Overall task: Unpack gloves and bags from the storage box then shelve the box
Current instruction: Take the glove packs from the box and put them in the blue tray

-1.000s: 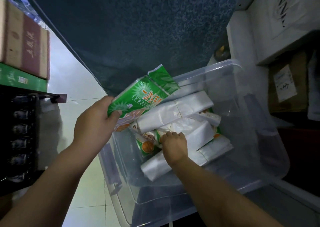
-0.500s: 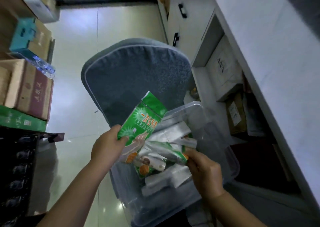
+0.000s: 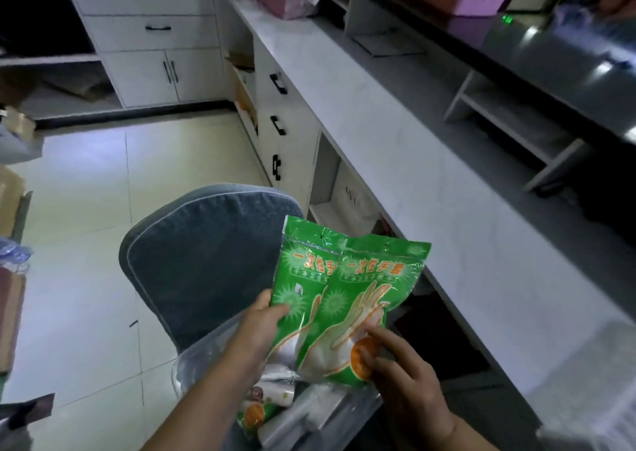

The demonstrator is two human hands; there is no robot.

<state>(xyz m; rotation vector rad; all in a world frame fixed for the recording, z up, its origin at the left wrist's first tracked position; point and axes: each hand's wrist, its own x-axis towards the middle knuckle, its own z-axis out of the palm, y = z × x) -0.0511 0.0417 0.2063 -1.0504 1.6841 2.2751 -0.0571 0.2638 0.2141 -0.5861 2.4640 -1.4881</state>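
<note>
- Your left hand [image 3: 261, 330] has the left glove pack [image 3: 296, 278] pinched along its lower edge, thumb on the front. Your right hand [image 3: 402, 371] is pinching the right glove pack [image 3: 375, 299] at its bottom corner, fingertips right on the orange sticker.
- The two packs overlap, right one in front, both held upright above the storage box [image 3: 203, 357]. The box sits low in view in front of the grey chair back [image 3: 206, 261].
- Looks like you're mid-unpack: gloves are out, but the box isn't done. I can still see rolled bags [image 3: 275, 394] and clear bags [image 3: 330, 412] down in it.
- Tip for this step: square the two packs together so one hand can carry both. That frees the other hand for the next grab.
- The film looks slick, so hold nearer the middle, not just a corner, or one could slide back into the box.
- The long white desk [image 3: 430, 175] on your right has plenty of bare top, so that seems the easy drop spot. Lay them flat and well back from the edge.
- Don't shelve the box until those bags are out too.
</note>
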